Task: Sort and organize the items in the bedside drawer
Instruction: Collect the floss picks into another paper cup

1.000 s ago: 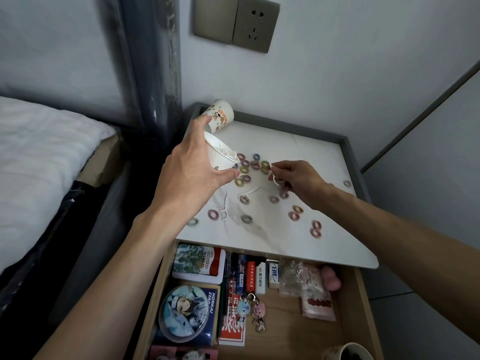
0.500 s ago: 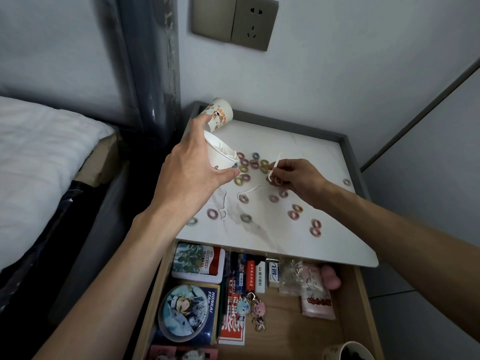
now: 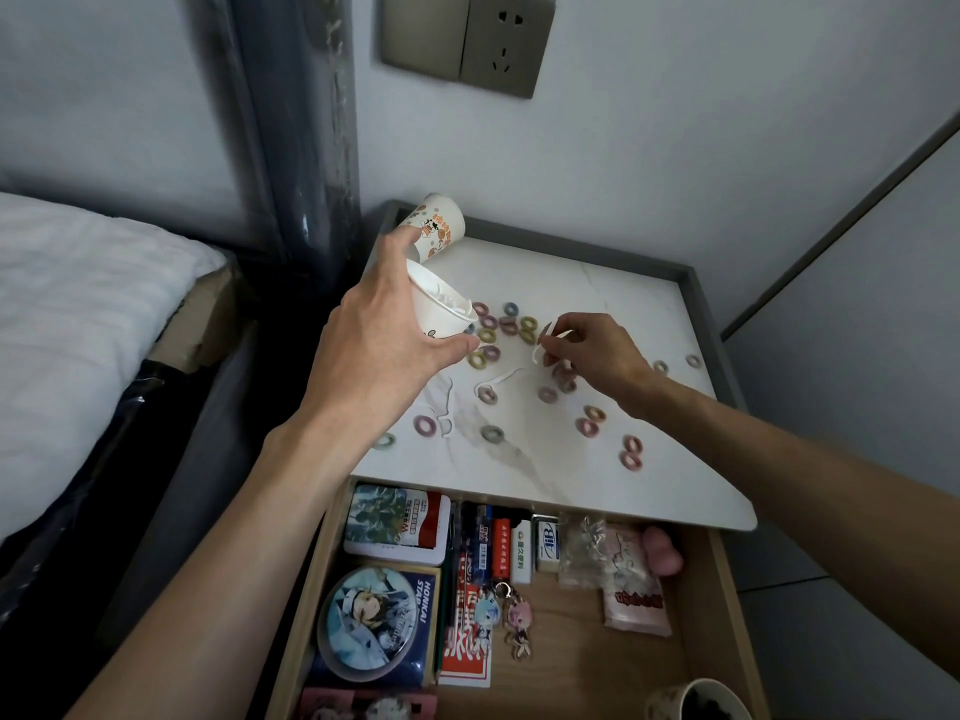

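Lifted — floss pick (image 3: 536, 354) pinched in right grip (image 3: 597, 356), near cup (image 3: 441, 315).

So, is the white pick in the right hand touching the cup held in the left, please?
Apart. The head view shows hair ties and bare tabletop between the pick and the cup.

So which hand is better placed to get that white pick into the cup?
Right, probably. The right hand pinches the white pick, close beside the open mouth of the tilted paper cup; the left hand is occupied gripping that cup.
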{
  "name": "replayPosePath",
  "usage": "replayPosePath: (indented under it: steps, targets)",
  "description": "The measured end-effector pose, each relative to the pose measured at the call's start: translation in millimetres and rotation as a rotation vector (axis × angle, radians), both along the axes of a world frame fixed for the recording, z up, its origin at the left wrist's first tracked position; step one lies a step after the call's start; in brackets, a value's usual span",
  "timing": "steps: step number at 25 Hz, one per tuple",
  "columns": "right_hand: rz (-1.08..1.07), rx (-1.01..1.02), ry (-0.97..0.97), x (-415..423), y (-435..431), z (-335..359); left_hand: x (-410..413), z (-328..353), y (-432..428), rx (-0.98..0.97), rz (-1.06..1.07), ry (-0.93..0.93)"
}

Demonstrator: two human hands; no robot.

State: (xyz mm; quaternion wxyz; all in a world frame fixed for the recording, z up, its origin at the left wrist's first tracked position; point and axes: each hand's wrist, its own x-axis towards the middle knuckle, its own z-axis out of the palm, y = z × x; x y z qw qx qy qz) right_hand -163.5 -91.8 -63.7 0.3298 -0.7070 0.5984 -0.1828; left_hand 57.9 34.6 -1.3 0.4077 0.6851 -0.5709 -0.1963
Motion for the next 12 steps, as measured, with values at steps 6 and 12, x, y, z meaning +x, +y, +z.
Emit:
replayPosePath:
  steps: [6,12]
  targets:
    - [0.481,-0.482,0.405,2,-10,1,0,0,-1,0.001,0.001,-0.002]
    - [0.932,-0.705,0.637,27,-10,-7,1,1,0,-0.004,0.001,-0.008]
